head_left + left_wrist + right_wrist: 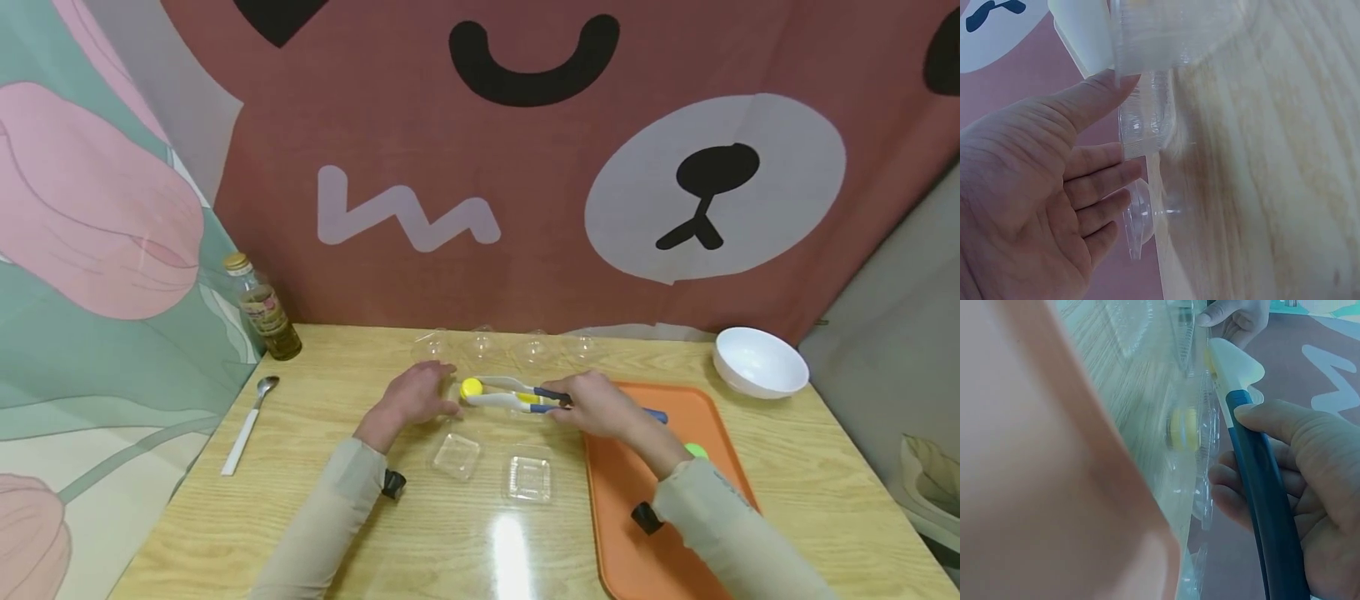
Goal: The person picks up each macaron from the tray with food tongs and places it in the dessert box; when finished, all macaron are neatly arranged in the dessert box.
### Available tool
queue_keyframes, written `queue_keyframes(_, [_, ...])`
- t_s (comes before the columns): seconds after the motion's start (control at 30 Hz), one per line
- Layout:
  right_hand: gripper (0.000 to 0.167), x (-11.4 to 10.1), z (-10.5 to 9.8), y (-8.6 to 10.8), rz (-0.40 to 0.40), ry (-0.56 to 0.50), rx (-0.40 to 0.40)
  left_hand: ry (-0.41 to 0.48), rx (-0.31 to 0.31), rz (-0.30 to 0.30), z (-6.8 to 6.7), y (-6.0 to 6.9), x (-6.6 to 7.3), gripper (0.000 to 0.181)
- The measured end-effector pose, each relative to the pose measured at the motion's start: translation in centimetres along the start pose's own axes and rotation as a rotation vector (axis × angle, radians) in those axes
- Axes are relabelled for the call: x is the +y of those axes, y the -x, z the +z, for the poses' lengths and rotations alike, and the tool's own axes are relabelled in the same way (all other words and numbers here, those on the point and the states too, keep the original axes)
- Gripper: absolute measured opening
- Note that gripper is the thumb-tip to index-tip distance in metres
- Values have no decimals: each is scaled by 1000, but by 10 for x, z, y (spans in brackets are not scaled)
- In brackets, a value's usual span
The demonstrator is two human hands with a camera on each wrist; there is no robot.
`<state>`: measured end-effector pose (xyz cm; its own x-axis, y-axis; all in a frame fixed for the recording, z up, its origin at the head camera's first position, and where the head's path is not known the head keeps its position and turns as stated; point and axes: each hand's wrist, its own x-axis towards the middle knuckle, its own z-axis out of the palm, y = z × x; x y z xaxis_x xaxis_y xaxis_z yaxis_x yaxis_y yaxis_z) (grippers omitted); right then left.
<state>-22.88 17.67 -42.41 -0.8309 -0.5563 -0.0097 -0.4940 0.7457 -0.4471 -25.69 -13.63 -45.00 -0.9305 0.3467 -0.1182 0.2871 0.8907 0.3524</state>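
Observation:
My right hand [598, 403] grips tongs [497, 402] by their dark blue handles. Their pale tips lie on either side of a round yellow piece [471, 387], over a clear container at the left. Another yellow piece [528, 398] is in a clear container beneath the tongs; the right wrist view shows this yellow piece [1184, 430] beside the tongs' handle [1266, 500]. My left hand [420, 392] is at the left container's side. In the left wrist view, the thumb of that hand [1029, 175] touches the clear container's edge [1147, 47], fingers loosely bent.
Two clear containers [456, 456] [529, 478] lie nearer me; several clear domed pieces [535, 348] line the back. An orange tray [630, 517] with a green item [696, 451] and a white bowl [759, 363] are right. A spoon [244, 433] and bottle [268, 317] are left.

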Motion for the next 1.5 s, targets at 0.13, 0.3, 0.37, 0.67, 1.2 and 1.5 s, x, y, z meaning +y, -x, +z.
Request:
queue_keyframes(0.13, [42,-3,1,-3,-9,14,-1,-2,-1,-3,-1,1,0,84])
queue_keyframes(0.3, [39,-6,1,-5,-21,22,3,1,2,2,-2,0,0,84])
queue_keyframes(0.37, [39,-6,1,-5,-24,27,6,4,2,2,-2,0,0,84])
queue_keyframes(0.67, [40,-7,2,-5,-31,27,4,6,-2,-4,0,0,-1,85])
queue_keyframes(1.2, [39,-8,4,-5,-14,50,-7,5,-11,-15,2,0,-2,84])
queue_keyframes(1.5, [38,-8,4,-5,-15,55,-8,-6,-6,-6,3,-1,-3,85])
